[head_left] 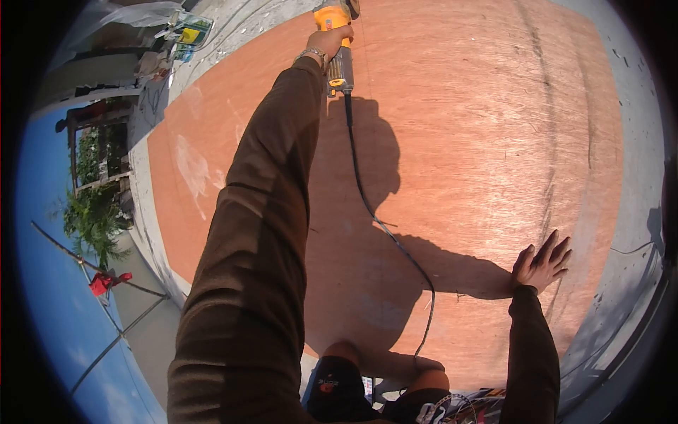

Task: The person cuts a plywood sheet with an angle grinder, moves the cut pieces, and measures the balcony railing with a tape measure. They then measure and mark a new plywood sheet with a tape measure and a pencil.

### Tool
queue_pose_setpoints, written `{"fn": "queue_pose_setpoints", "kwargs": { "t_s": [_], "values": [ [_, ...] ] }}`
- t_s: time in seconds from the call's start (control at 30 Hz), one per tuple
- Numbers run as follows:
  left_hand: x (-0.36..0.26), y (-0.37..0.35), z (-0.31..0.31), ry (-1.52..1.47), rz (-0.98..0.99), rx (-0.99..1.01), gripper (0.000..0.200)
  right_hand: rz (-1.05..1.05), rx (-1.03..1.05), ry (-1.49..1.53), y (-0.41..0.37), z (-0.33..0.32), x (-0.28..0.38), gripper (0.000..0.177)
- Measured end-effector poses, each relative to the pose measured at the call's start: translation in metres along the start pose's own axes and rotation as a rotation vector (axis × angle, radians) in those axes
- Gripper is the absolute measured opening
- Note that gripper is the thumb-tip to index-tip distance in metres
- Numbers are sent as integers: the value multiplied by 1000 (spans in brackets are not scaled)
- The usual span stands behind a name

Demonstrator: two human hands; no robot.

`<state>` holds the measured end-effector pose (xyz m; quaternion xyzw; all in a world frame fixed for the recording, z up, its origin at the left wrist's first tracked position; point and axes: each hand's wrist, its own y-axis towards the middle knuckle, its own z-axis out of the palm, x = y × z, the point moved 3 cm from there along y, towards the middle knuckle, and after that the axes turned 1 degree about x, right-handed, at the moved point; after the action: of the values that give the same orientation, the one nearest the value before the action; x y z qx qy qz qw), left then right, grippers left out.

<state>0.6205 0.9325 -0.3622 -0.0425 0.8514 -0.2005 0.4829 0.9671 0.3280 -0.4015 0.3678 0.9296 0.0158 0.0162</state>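
Note:
My left hand is wrapped around the body of a yellow and black angle grinder, held out at the far side of a reddish plywood sheet. Part of the grinder's round disc shows at the top edge of the view. From the tool's rear a black power cord runs back across the plywood toward my knees. On the right, my right hand rests flat on the sheet with fingers spread, beside a dark line along the board. A shadow of my head and arm falls over the middle of the plywood.
Pale concrete borders the sheet, with a thin wire at right. Wooden poles with a red cloth stand at left near a green plant. A bag with a yellow patch lies at upper left.

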Motion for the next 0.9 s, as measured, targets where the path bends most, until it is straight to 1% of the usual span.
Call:
{"fn": "queue_pose_setpoints", "kwargs": {
  "t_s": [0.1, 0.23, 0.3, 0.43, 0.63, 0.73, 0.8, 0.9],
  "values": [
    [-2, -6, 1, 54, -17, -48, 34, 0, 5, -4, 0, 1, -1, 74],
    [-1, -4, 1, 29, -4, -29, 35, 4, 4, 13, 0, 1, -1, 74],
    [-4, -10, 1, 31, -44, -9, 34, 3, 7, 12, 0, 1, -2, 75],
    [-6, -17, 3, 17, -49, -11, 33, 4, 16, 1, 0, 0, -1, 75],
    [9, -6, 2, 14, -39, 4, 33, 6, 9, 8, 0, -1, 0, 75],
    [13, -6, 1, 2, 0, 24, 32, 7, 13, 18, 0, -1, 1, 75],
    [14, -7, 0, 48, -29, 17, 32, 10, 6, 27, 0, -1, 1, 74],
    [15, -11, 1, 40, -54, 6, 32, 7, 2, 24, -1, 1, 0, 74]
  ]
}}
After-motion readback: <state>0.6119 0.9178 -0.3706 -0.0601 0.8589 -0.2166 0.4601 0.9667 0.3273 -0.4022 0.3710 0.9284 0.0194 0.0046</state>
